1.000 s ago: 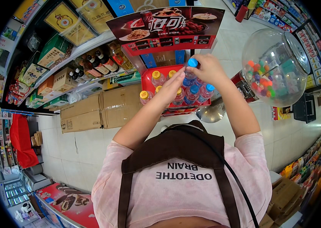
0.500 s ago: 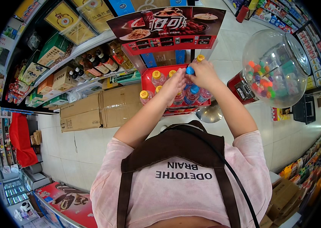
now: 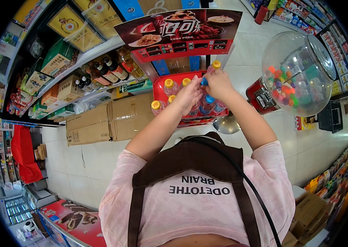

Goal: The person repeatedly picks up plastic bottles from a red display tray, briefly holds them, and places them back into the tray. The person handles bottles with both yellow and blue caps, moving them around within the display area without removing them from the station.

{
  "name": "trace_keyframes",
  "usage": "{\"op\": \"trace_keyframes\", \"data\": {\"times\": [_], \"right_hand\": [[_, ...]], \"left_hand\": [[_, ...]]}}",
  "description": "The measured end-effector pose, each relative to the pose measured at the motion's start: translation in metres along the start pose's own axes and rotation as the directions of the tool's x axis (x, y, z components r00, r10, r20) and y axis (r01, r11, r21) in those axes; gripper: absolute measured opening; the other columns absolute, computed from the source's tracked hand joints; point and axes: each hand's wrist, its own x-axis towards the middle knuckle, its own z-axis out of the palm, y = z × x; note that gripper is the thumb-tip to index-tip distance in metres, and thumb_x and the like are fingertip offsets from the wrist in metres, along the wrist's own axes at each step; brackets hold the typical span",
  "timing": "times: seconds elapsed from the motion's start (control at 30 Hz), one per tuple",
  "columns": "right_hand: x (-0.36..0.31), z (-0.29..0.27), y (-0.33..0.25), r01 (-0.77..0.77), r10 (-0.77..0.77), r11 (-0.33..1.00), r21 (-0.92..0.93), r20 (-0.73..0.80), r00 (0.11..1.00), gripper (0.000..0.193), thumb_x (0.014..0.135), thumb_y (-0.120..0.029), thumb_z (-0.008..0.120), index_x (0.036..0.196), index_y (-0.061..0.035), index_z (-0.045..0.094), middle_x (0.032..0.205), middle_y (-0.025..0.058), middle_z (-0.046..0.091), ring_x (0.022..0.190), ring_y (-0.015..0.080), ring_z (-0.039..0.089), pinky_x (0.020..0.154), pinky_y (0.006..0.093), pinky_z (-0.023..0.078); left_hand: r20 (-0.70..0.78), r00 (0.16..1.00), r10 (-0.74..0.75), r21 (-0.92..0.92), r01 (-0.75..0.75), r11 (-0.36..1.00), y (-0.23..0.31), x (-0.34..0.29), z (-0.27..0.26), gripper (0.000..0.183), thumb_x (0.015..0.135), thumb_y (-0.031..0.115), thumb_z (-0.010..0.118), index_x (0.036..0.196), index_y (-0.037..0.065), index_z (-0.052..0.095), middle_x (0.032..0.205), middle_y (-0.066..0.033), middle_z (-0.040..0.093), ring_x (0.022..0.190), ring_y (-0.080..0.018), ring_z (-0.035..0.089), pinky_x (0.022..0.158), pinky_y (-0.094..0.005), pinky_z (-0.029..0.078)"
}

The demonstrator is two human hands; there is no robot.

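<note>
A red display rack (image 3: 158, 89) in front of me holds clear plastic bottles, some with yellow caps and some with blue. My right hand (image 3: 220, 85) closes its fingers round the top of a blue-capped bottle (image 3: 204, 82); the hand hides most of that bottle. Stretched out flat, my left hand (image 3: 190, 95) lies alongside the bottles with its fingertips near the same blue cap. Just beyond my right hand stands a yellow-capped bottle (image 3: 216, 66). Another blue-capped bottle (image 3: 209, 103) is nearer to me, below my wrists. More yellow-capped bottles (image 3: 169, 86) stand left of my left hand.
A printed sign board (image 3: 182, 33) rises behind the rack. To the right is a clear globe dispenser (image 3: 297, 78) with colourful balls. Cardboard boxes (image 3: 130, 117) lie on the left, below a shelf of dark bottles (image 3: 114, 68). A black basket (image 3: 329, 117) is farther right.
My right hand and the blue cap in its fingers have shifted slightly toward me. My left hand stays nearly in place beside them, and the whole view has tilted a little.
</note>
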Motion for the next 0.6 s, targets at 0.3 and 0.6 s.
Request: {"op": "trace_keyframes", "data": {"times": [0.3,0.6], "right_hand": [[-0.006,0.001,0.006,0.055,-0.049,0.998,0.036,-0.159,0.986,0.029,0.066,-0.018,0.068,0.093,-0.0092,0.062,0.084,0.0095,0.062,0.092,0.0288,0.053,0.075,0.0423,0.041],[-0.06,-0.047,0.025,-0.133,0.265,0.847,0.514,-0.192,0.945,0.028,0.075,-0.023,0.067,0.098,-0.0085,0.062,0.091,0.0091,0.06,0.084,0.0253,0.055,0.073,0.0346,0.044]], "left_hand": [[0.01,1.0,-0.006,0.002,0.006,1.0,0.0,0.001,0.001,0.071,0.09,0.053,0.036,0.139,0.003,0.022,0.143,-0.0169,0.021,0.134,-0.0288,0.017,0.109,-0.039,0.015],[0.116,0.97,0.213,0.349,-0.24,0.906,-0.005,-0.027,0.013,0.045,0.092,0.031,0.045,0.128,0.004,0.041,0.128,-0.0097,0.044,0.119,-0.0209,0.041,0.098,-0.0329,0.033]]}}
